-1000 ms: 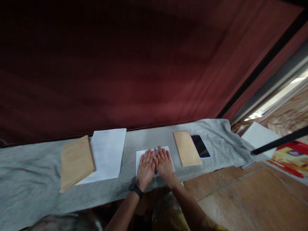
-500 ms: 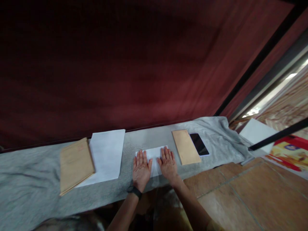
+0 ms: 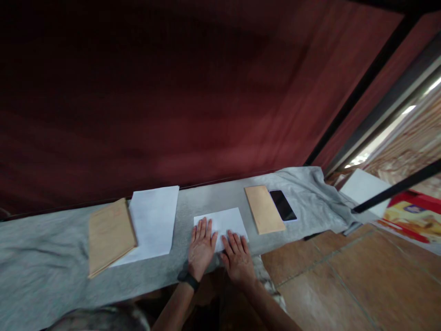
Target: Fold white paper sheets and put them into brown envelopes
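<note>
A white sheet of paper (image 3: 225, 221), apparently folded, lies flat in front of me on the grey cloth. Across its left side rests my left hand (image 3: 201, 248), open and palm down, fingers pointing away from me; a dark band is on that wrist. My right hand (image 3: 238, 259) is open too, its spread fingertips on the paper's near right edge. To the right of the paper lies a tan envelope (image 3: 264, 209), with a dark-screened phone (image 3: 283, 205) touching or close beside it.
The grey cloth (image 3: 193, 197) covers a long narrow surface against a dark red curtain-like backdrop (image 3: 206, 115). On the left, a stack of brown envelopes (image 3: 110, 236) overlaps larger white sheets (image 3: 155, 220). Tiled floor (image 3: 327, 276), black bars and a red printed box (image 3: 413, 214) are at right.
My right hand has slid back toward me, uncovering the paper's right side. The left hand stays nearly in place, moved slightly nearer. The view has shifted a little.
</note>
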Demonstrator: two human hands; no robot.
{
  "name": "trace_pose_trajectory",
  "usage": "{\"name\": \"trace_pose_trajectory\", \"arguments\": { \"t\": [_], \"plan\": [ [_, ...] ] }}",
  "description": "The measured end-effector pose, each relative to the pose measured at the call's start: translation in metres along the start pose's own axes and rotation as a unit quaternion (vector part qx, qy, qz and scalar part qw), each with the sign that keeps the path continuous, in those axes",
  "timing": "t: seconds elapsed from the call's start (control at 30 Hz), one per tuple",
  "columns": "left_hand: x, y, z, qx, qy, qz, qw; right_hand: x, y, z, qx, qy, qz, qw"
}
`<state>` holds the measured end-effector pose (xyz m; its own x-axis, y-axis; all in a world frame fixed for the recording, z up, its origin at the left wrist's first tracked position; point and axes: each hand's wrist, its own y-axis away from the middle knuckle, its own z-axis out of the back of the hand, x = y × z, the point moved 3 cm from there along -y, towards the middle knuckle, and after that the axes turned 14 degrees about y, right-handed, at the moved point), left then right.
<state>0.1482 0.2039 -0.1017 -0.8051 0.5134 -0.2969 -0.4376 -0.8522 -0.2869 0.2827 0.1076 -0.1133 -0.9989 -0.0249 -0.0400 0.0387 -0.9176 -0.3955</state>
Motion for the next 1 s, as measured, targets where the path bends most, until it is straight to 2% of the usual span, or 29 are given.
{"name": "trace_pose_trajectory", "arguments": {
  "t": [0.17,0.4,0.6,0.77,0.87,1.0],
  "plan": [
    [-0.009,0.032,0.013,0.016,0.005,-0.103,0.995,-0.005,0.003,0.002,0.007,0.001,-0.010,1.000],
    [-0.009,0.055,0.028,0.026,-0.023,-0.160,0.986,-0.013,0.011,0.009,0.004,0.003,-0.001,1.000],
    [-0.030,0.068,0.018,0.031,0.012,-0.119,0.992,-0.019,0.016,0.012,0.004,0.004,-0.002,1.000],
    [-0.050,0.066,0.008,0.035,0.026,-0.094,0.995,-0.020,0.017,0.012,0.007,0.004,0.006,1.000],
    [-0.046,0.068,0.009,0.027,0.033,-0.080,0.996,-0.024,0.021,0.012,0.009,0.006,0.001,1.000],
    [-0.029,0.079,0.014,-0.004,0.033,-0.036,0.999,-0.030,0.026,0.013,0.009,0.012,-0.019,1.000]
  ]
}}
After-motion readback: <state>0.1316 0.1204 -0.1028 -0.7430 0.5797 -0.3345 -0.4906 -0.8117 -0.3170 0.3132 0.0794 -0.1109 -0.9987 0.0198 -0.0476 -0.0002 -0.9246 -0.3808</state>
